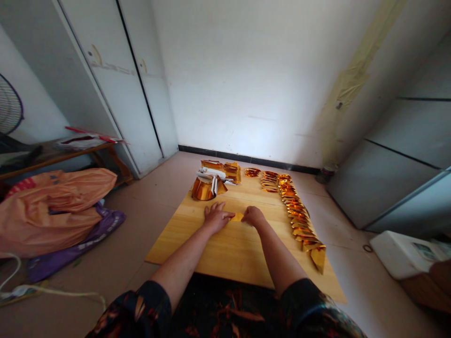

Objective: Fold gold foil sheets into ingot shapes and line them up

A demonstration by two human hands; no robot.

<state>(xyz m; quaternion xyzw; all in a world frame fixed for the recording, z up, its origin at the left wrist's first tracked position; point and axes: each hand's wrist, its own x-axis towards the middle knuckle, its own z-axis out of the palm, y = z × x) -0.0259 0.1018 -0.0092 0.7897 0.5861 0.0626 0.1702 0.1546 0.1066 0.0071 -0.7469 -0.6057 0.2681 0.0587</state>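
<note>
Both hands (pixel 234 217) on gold paper (pixel 237 217)

2 hands (pixel 216 217) (pixel 252 215) — 1 gold sheet (pixel 237 217), 1 wooden board (pixel 225 249)

Small gold paper piece (pixel 237 217): shiny yellow-gold, lying flat on wooden board, mid-board, pinned between both hands, only narrow part showing; exact fold shape too small to tell.
</note>
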